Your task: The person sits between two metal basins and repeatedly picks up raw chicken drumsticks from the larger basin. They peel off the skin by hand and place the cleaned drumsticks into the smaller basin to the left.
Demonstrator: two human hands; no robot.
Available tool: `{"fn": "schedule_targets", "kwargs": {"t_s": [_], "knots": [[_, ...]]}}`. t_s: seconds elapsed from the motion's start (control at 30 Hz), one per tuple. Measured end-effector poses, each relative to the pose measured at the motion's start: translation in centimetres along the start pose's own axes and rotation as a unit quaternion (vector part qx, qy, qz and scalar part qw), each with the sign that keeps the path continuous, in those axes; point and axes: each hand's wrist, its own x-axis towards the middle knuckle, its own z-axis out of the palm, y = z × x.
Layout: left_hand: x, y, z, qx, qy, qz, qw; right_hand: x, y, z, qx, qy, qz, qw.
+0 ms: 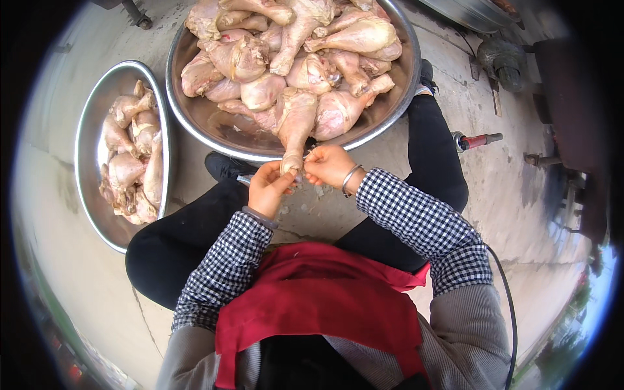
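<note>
A chicken drumstick [297, 120] rests over the near rim of the large metal basin [214, 144], its thin bone end pointing toward me. My left hand [267, 188] is closed on that bone end from the left. Close against the same end, my right hand [329, 168] has thumb and fingers pinched together; what lies between those fingertips is too small to make out. Behind, a heap of pale raw drumsticks [244, 58] fills much of the basin.
On the left stands a smaller oval metal basin [83, 153] holding several chicken pieces [125, 170]. To the right, a red-handled metal tool [478, 141] lies on the concrete floor [520, 214]. A dark cable [506, 279] runs beside my right arm. My black-trousered legs flank the work.
</note>
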Motion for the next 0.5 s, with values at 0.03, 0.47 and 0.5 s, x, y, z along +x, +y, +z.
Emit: {"fn": "schedule_targets", "kwargs": {"t_s": [0.03,0.47,0.5], "knots": [[0.0,0.0,0.0,-0.001,0.002,-0.001,1.0,0.0,0.2,0.1,-0.011,0.009,-0.031,0.999],[3.4,2.9,1.8,0.133,0.034,-0.13,0.982,1.4,0.5,-3.0,-0.322,0.137,-0.213,0.912],[3.8,3.1,2.3,0.147,0.027,-0.143,0.978,1.3,0.6,-3.2,-0.284,0.111,-0.196,0.932]]}}
